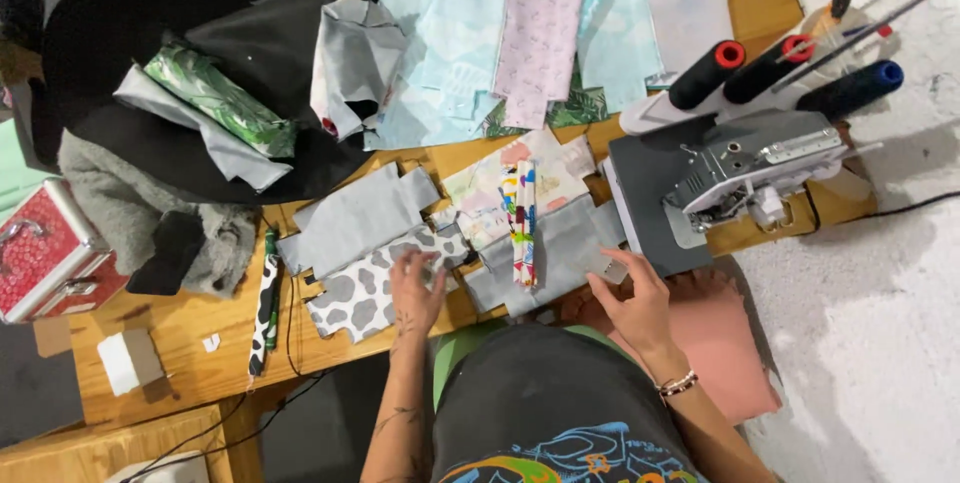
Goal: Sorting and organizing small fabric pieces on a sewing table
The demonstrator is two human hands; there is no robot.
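Observation:
My left hand (415, 293) lies flat on a grey and white spotted fabric piece (365, 288) at the near edge of the wooden table (180, 328). My right hand (630, 298) presses its fingers on the right end of a grey fabric piece (560, 248), close to the base of the sewing machine (730, 168). A colourful patterned strip (524, 218) lies folded across the grey piece between the hands. Another grey cut piece (360, 218) lies just beyond the spotted one.
Stacked pale blue and pink fabric pieces (500, 33) cover the far side. Black cloth (150, 63) and a grey fuzzy bundle (130, 208) lie left, with a red glitter case (45, 263). Thread cones (705, 73) stand behind the machine. Pink fabric (720, 343) hangs near my right side.

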